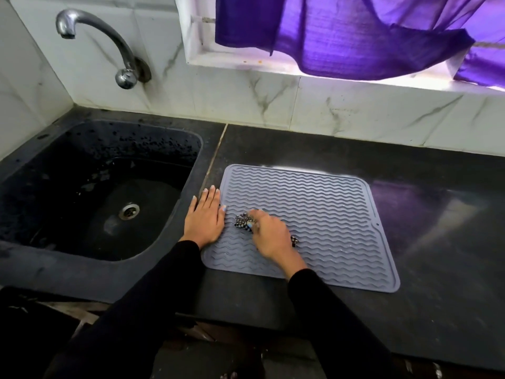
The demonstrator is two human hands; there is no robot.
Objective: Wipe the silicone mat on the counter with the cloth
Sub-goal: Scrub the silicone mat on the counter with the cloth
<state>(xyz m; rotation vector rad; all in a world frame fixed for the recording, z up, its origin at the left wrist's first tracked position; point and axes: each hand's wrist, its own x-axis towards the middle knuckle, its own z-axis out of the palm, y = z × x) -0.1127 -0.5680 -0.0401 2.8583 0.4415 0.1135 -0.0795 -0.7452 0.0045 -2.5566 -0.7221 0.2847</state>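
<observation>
Grey silicone mat lies on the worktop right of the sink; mid-wipe, your left hand flat pinning its left edge, right hand closed on the cloth, sweep next toward the untouched far-right ridges.

Black sink with steel drain; chrome tap on marble-tiled wall; purple curtain over window.

No text, label, brand, number or sign can be read anywhere in this view. The grey ribbed silicone mat carries only wavy ridges, the black-and-white patterned cloth only its print, and the white marble-look wall tiles only grey veins.
</observation>
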